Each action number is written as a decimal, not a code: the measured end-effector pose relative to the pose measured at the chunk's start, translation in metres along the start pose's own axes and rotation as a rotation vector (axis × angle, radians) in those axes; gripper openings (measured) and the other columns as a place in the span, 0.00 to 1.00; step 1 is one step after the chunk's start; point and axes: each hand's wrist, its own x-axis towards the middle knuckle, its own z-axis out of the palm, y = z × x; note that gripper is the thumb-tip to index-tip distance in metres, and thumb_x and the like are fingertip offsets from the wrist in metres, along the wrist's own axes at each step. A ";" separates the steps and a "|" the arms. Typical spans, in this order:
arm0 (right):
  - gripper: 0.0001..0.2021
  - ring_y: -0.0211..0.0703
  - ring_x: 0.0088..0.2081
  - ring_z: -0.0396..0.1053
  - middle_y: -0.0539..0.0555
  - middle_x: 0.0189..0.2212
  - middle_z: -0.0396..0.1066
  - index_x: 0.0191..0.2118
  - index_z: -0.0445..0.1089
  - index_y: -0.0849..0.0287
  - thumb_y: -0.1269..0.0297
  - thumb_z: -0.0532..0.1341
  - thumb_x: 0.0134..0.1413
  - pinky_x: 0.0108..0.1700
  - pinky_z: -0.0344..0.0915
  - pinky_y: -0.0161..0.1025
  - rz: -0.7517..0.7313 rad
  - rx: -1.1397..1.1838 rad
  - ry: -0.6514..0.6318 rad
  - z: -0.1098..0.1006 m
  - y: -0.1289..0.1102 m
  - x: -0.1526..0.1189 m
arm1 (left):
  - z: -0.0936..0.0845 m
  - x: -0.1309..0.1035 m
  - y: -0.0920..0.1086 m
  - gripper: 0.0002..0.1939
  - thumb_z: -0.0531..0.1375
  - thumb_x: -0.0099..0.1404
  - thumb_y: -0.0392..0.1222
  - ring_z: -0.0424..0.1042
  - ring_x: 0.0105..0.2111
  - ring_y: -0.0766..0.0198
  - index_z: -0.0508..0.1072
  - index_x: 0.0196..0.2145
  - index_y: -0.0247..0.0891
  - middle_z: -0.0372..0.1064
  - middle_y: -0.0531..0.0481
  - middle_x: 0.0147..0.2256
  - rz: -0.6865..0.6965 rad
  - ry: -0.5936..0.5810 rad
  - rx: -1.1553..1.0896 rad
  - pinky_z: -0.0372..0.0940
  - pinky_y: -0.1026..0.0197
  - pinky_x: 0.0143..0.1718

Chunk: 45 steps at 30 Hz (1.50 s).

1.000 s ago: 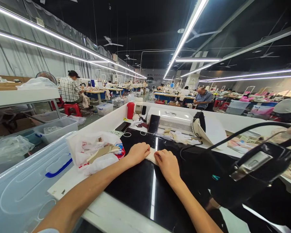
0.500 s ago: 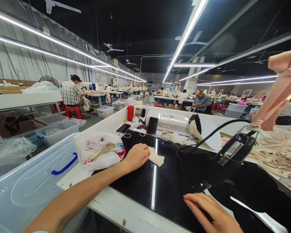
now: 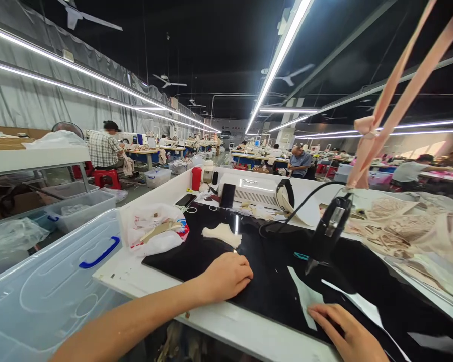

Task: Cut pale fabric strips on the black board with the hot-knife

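Observation:
My left hand (image 3: 226,275) rests near the front edge of the black glossy board (image 3: 264,281), fingers curled together; nothing shows in them. Just beyond it, a cream fabric piece (image 3: 223,234) lies flat, apart from the hand. My right hand (image 3: 349,332) has its thumb and fingertips closed at the lower edge of a pale green curved piece (image 3: 305,296), which lies on the board. Another pale strip (image 3: 358,304) lies to its right. Above them hangs a black corded tool (image 3: 334,221), tied to a pink fabric strap (image 3: 366,141).
A white plastic bag with scraps (image 3: 154,234) sits at the board's left. Behind stand a white vented machine (image 3: 252,188), a phone (image 3: 227,195) and a red container (image 3: 197,178). Beige fabric pieces (image 3: 396,226) heap at right; a clear bin (image 3: 60,286) stands at left. People sit farther off.
My left hand has let go of the cream fabric piece and drawn back toward the front edge. My right hand has come to the pale green piece. The view has shifted rightward.

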 end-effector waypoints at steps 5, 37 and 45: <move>0.23 0.52 0.40 0.76 0.55 0.35 0.77 0.33 0.77 0.50 0.39 0.54 0.61 0.45 0.70 0.45 -0.057 -0.019 0.065 0.002 -0.017 -0.006 | 0.013 -0.002 0.023 0.07 0.57 0.72 0.35 0.73 0.42 0.59 0.76 0.41 0.38 0.73 0.48 0.41 0.047 -0.030 -0.093 0.64 0.57 0.48; 0.19 0.47 0.37 0.73 0.51 0.36 0.76 0.36 0.74 0.52 0.45 0.53 0.65 0.39 0.64 0.40 0.024 0.063 0.080 0.005 -0.029 -0.010 | 0.045 0.054 0.090 0.11 0.59 0.66 0.43 0.73 0.35 0.62 0.83 0.36 0.44 0.77 0.53 0.35 -0.405 -0.039 -0.496 0.59 0.62 0.35; 0.18 0.46 0.35 0.71 0.51 0.35 0.75 0.40 0.75 0.50 0.43 0.57 0.62 0.39 0.65 0.40 -0.042 0.092 0.023 0.002 -0.033 -0.012 | 0.048 0.052 0.085 0.11 0.60 0.67 0.46 0.72 0.34 0.62 0.82 0.37 0.43 0.77 0.52 0.35 -0.410 -0.039 -0.511 0.58 0.62 0.34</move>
